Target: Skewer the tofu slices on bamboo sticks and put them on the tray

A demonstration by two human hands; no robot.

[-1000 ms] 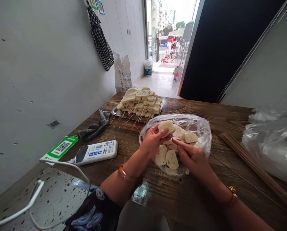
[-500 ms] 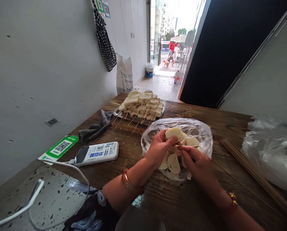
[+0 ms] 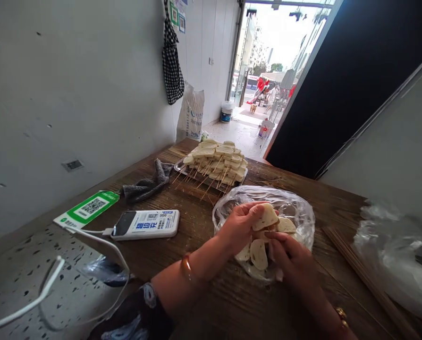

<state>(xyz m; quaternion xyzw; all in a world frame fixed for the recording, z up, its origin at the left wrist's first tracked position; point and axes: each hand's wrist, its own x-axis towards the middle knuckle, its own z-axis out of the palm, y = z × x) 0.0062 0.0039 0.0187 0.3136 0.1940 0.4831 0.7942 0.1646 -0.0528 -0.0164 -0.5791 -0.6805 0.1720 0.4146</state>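
Observation:
My left hand (image 3: 242, 226) is closed around a pale bread slice (image 3: 268, 216), thumb on its near face. Just below and to the right, my right hand (image 3: 291, 257) pinches what looks like a thin wooden skewer, mostly hidden by the fingers, at the slice's lower edge. Under both hands lies an opened clear plastic bag (image 3: 306, 221) with several more loose slices (image 3: 258, 254) in it. Behind the bag, a metal tray (image 3: 178, 167) bears a heaped stack of skewered slices (image 3: 214, 158), their sticks pointing toward me.
A bundle of wooden skewers (image 3: 356, 264) lies at the right, beside crumpled clear plastic (image 3: 391, 250). On the left are a white power bank (image 3: 157, 224), a green QR card (image 3: 90, 208), a white cable (image 3: 117, 252) and a grey cloth (image 3: 145, 186). Walls flank the wooden table (image 3: 197, 222).
The slice in my left hand has tilted and shifted slightly right and down, with my right hand following lower. The view has turned a little, moving the background right.

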